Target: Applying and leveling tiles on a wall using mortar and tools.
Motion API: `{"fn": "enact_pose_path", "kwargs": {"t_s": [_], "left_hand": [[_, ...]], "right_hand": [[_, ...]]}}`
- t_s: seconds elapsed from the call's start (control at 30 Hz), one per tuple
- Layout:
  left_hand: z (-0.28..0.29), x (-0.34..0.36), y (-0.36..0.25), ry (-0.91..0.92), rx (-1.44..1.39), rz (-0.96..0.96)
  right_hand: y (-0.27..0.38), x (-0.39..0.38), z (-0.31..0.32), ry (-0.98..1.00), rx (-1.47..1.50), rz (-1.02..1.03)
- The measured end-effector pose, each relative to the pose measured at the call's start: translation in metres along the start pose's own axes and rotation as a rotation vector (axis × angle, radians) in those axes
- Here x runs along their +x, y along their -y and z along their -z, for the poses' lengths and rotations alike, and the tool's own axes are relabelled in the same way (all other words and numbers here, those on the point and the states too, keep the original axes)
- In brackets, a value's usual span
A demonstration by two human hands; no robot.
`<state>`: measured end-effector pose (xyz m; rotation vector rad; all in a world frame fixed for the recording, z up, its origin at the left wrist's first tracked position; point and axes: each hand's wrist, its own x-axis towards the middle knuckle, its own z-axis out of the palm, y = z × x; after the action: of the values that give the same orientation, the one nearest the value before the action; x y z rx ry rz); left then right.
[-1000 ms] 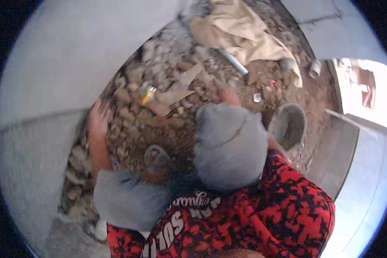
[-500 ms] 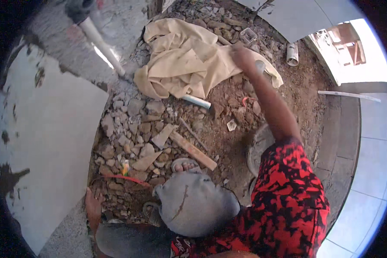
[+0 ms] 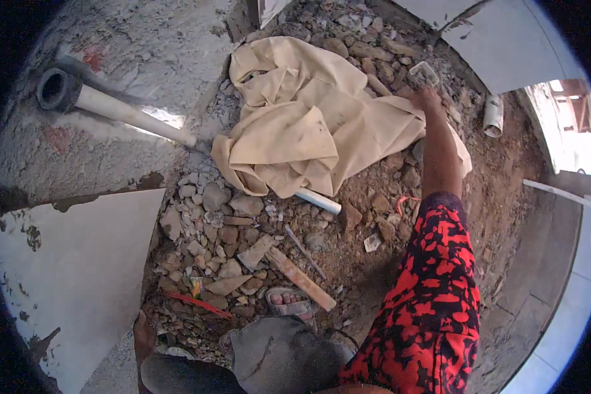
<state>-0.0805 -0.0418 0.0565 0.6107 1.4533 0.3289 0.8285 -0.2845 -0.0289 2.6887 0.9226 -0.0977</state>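
My right hand (image 3: 425, 98) reaches to the far right part of a crumpled beige cloth (image 3: 289, 131) on the rubble, its fingers closed on the fabric beside a small clear plastic container (image 3: 423, 73). At the lower left, my left hand (image 3: 144, 331) rests against the edge of a large pale tile (image 3: 79, 269); its fingers are mostly hidden. A pale pipe (image 3: 318, 200) pokes out from under the cloth. My sandalled foot (image 3: 287, 301) stands among stones beside a wooden strip (image 3: 302, 279).
A white pipe with dark collar (image 3: 128, 121) leans at upper left. A short pipe (image 3: 493, 117) lies on dirt at right, near a pale strip (image 3: 551, 190) and tiled floor (image 3: 561, 308). Tiles (image 3: 499, 46) edge the rubble at upper right. A red strip (image 3: 197, 303) lies among stones.
My right arm has stretched forward from near my body to the cloth's far part. My left hand stays at the tile edge. The view has swung, bringing the collared pipe and more cloth into sight.
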Motion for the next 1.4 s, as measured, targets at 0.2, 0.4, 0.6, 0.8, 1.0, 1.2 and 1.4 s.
{"fn": "enact_pose_path", "kwargs": {"t_s": [0.2, 0.4, 0.6, 0.8, 1.0, 1.2, 1.4], "left_hand": [[0.013, -0.016, 0.003, -0.078, -0.005, -0.028], [0.02, -0.013, 0.011, -0.096, -0.043, -0.043], [0.008, -0.004, 0.023, -0.065, -0.057, -0.025], [0.025, 0.003, 0.03, -0.045, -0.079, 0.002], [0.041, 0.031, 0.051, 0.006, -0.138, 0.011], [0.026, 0.032, 0.054, 0.218, -0.15, -0.038], [0.045, 0.036, 0.071, 0.364, -0.236, -0.056]], "right_hand": [[0.001, 0.026, -0.058, -0.248, 0.373, -0.006], [-0.031, 0.052, -0.107, -0.323, 0.486, 0.02], [-0.031, 0.018, -0.078, -0.443, 0.777, -0.049], [0.0, -0.046, 0.018, -0.524, 0.174, 0.095], [-0.009, -0.116, 0.037, -0.327, 0.244, 0.132], [0.096, -0.292, 0.072, -0.028, 0.653, -0.165], [0.219, -0.432, 0.085, -0.242, 0.593, 0.243]]}}
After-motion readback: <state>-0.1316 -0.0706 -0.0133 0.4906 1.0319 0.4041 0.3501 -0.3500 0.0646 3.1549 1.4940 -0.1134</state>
